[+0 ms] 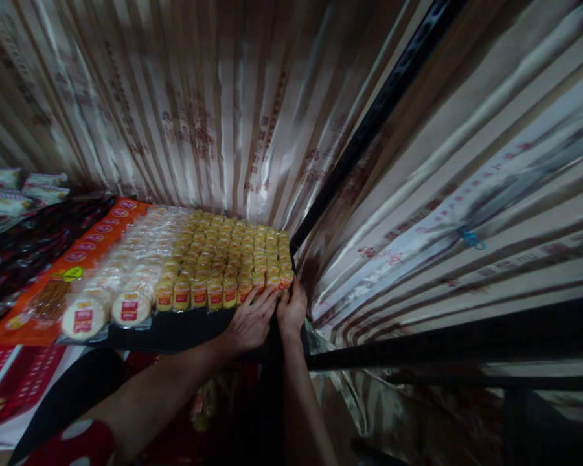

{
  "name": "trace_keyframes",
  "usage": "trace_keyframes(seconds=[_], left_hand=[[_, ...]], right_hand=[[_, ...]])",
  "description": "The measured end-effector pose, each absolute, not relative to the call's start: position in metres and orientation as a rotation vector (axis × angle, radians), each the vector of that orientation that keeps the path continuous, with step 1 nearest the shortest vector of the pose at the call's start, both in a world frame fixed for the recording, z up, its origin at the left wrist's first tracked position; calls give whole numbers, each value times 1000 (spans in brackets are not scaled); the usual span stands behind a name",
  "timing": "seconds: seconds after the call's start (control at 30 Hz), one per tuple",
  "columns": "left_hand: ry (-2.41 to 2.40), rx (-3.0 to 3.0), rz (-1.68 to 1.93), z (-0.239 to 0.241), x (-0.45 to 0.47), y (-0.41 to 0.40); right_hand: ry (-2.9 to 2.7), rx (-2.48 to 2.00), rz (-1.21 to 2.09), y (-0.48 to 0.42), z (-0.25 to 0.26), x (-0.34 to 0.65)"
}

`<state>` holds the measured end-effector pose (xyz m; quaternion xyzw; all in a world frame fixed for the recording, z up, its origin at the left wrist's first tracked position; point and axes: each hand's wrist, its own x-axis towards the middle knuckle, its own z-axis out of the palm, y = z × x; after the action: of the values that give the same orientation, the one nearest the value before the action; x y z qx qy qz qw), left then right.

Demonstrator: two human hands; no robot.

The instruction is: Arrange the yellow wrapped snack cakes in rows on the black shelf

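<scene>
Small yellow wrapped cakes [233, 252] stand packed in tight rows on a dark shelf [175, 330]. My left hand [252, 320] reaches in from the lower left, its fingers stretched out against the front cakes near the right end. Beside it, my right hand [292, 310] is closed around the front right corner cake [285, 279], with some of its fingers hidden behind the block. To the left of the cakes lie two rows of round white wrapped cakes [131, 305], with red labels on the front ones.
An orange snack packet sheet [94, 243] and dark packages [43, 243] lie further left, with white packets [43, 188] behind. Pleated printed plastic sheeting [199, 116] hangs behind and to the right. A black post [354, 155] rises at the shelf's right corner.
</scene>
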<state>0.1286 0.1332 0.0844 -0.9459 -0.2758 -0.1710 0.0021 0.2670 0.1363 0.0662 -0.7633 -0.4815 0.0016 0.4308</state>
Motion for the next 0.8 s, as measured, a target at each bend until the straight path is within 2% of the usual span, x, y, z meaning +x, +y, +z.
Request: trace_keyframes(seconds=[0.27, 0.8], left_hand=[[-861, -2975, -583, 81, 128, 134], [-835, -3000, -524, 83, 127, 134]], right_hand=[[-1186, -1940, 106, 138, 70, 264], [-1184, -1921, 72, 143, 71, 267]])
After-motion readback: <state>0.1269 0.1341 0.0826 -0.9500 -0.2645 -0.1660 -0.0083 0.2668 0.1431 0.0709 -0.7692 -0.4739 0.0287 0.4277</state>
